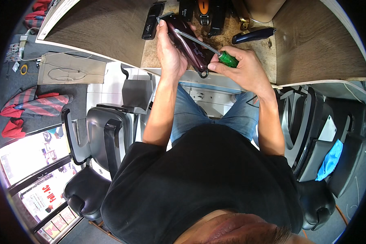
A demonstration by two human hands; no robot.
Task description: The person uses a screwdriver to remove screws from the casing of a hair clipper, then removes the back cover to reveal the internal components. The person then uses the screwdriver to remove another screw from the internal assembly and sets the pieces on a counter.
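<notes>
A dark maroon hair clipper (188, 45) lies tilted in my left hand (169, 53), its metal blade end pointing up and to the left. My left thumb presses near the blade, and the other fingers are mostly hidden behind the body. In my right hand (245, 68) is a screwdriver with a green handle (228, 59). Its metal shaft (199, 41) runs across the clipper's face, with the tip near the upper part of the body. Whether the tip touches the clipper I cannot tell. A small hanging loop (203, 74) sticks out at the clipper's lower end.
Several other clippers rest on the worn wooden shelf, among them a black one (152, 22), an orange and black one (203, 12) and a dark blue one (254, 35). Wooden side panels (89, 30) flank the shelf. Black barber chairs (110, 138) stand on both sides.
</notes>
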